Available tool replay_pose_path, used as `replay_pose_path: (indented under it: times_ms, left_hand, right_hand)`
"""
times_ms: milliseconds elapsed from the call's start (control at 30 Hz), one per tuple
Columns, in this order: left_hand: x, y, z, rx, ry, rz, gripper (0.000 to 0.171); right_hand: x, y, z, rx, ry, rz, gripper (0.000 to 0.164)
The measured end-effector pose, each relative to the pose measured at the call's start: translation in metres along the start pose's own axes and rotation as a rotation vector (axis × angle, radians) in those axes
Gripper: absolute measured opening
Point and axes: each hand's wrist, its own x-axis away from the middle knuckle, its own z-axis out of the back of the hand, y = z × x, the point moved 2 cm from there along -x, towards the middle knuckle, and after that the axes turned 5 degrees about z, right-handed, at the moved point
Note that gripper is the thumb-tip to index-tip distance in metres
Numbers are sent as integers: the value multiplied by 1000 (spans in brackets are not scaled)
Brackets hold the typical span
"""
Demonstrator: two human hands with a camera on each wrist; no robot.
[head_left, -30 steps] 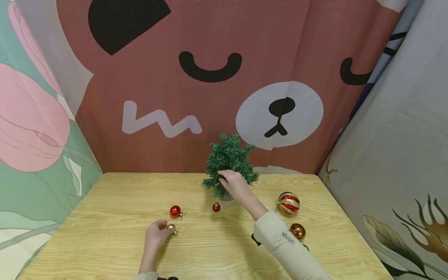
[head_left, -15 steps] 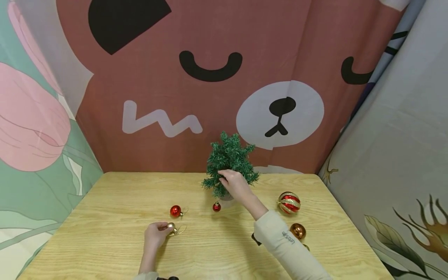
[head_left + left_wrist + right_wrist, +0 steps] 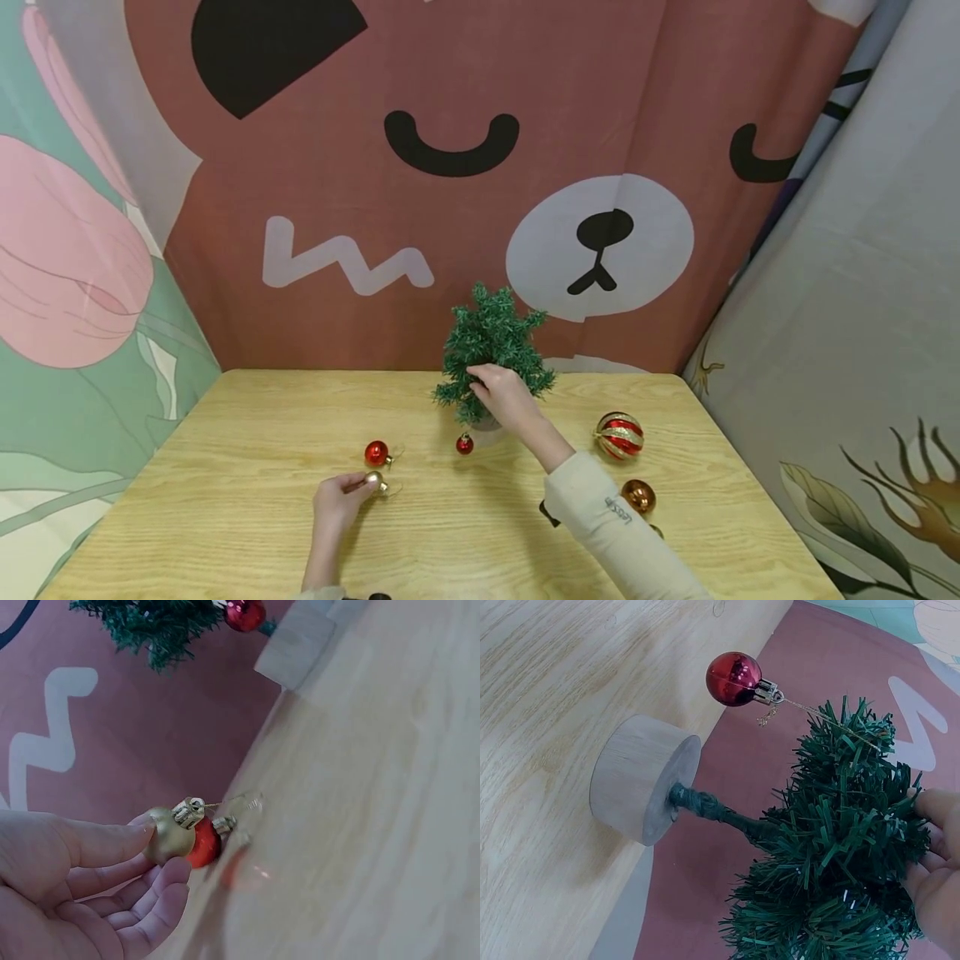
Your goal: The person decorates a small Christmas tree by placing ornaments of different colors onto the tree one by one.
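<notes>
Pinches the gold ball [image 3: 171,844], probably light, hard, slippery and easily cracked, so best held gently round its middle or by its cap [image 3: 187,813], in the left hand [image 3: 337,502] near the red ball [image 3: 376,452], and touches the tree [image 3: 487,329] with the right hand [image 3: 507,398], with any grip there hidden by foliage.

There were one green tree [image 3: 491,329], two hands [image 3: 337,504] [image 3: 508,400], two red balls [image 3: 377,453] [image 3: 465,444], at least one gold ball [image 3: 169,838], one striped ball [image 3: 620,436] and one copper ball [image 3: 639,497].
</notes>
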Motion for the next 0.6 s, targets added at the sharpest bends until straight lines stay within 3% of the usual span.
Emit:
replay_pose_path:
  times_ms: [467,600]
  left_hand:
    - [3,30,-7,80,-41,-18,30]
    - [3,40,-9,159,-72,-28,30]
  right_hand:
    - [0,0,-1,-1,2,-12,26]
    - [1,0,-1,0,-2,-16,26]
